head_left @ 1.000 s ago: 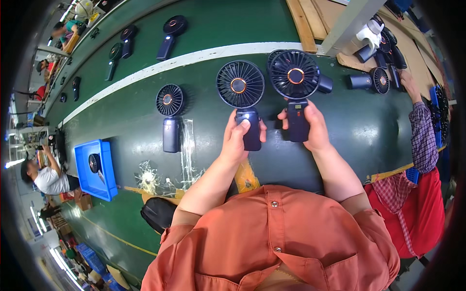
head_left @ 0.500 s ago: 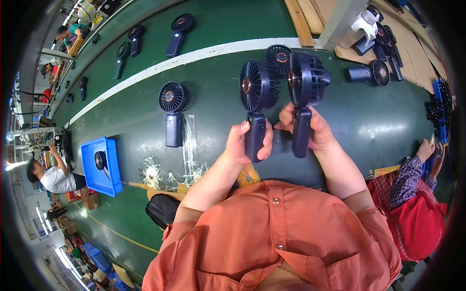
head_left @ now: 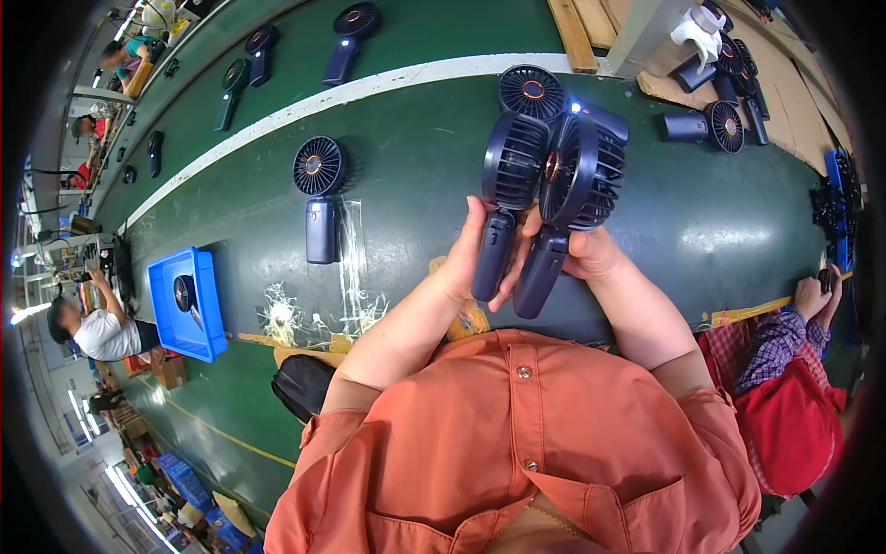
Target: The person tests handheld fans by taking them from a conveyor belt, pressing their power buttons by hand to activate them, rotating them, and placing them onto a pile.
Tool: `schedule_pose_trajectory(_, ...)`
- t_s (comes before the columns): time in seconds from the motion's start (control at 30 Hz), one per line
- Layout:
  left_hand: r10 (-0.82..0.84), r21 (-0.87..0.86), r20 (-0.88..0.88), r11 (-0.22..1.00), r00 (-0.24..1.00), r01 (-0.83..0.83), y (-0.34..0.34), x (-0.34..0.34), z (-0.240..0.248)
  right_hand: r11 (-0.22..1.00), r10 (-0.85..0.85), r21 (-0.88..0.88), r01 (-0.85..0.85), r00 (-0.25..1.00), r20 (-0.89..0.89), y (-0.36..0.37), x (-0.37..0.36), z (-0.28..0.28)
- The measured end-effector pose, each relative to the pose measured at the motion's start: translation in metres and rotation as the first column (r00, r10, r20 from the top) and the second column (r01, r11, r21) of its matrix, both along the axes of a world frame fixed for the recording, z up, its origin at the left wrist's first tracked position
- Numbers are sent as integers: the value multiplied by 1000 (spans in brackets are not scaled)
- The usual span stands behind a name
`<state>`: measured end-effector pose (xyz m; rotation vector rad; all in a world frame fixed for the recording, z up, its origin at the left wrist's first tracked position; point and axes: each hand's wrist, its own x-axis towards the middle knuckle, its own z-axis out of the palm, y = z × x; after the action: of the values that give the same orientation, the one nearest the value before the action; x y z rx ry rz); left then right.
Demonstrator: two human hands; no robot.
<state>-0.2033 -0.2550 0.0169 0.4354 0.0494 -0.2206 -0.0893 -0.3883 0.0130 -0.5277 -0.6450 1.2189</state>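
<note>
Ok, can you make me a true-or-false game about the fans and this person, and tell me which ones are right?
1. The left hand holds one fan. True.
2. The right hand holds nothing. False: it holds a second fan.
3. The blue tray has a third fan inside. True.
4. The person's shirt is green. False: it is orange.
5. A light glows on a fourth fan lying on the green table. True.
</note>
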Motion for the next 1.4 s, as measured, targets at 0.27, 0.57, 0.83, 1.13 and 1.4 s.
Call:
schedule_pose_trajectory(0.27, 83, 77, -38, 994, 996, -80, -2, -2, -1, 998, 58, -18, -60, 994, -92, 1, 3, 2)
schedule_pose_trajectory(0.57, 423, 470, -440, 860, 792, -198, -22, 3, 23, 989, -89, -122, 84, 996, -31, 0, -3, 4)
schedule_pose_trajectory(0.83, 298, 845, 531, -256, 793, -469, 3, -18, 47, 977, -171, -131, 166, 985, -29, 7, 6, 5)
schedule_pose_trajectory(1.13, 222, 903, 346, -342, 912, -260, -28, -18, 35, 773, -442, -255, 581, 782, 441, 0, -20, 13)
schedule_pose_trajectory(1.4, 714, 950, 308, -199, 628, -240, 118, -139, 70, 876, -203, -222, 429, 744, 637, 20, -23, -5)
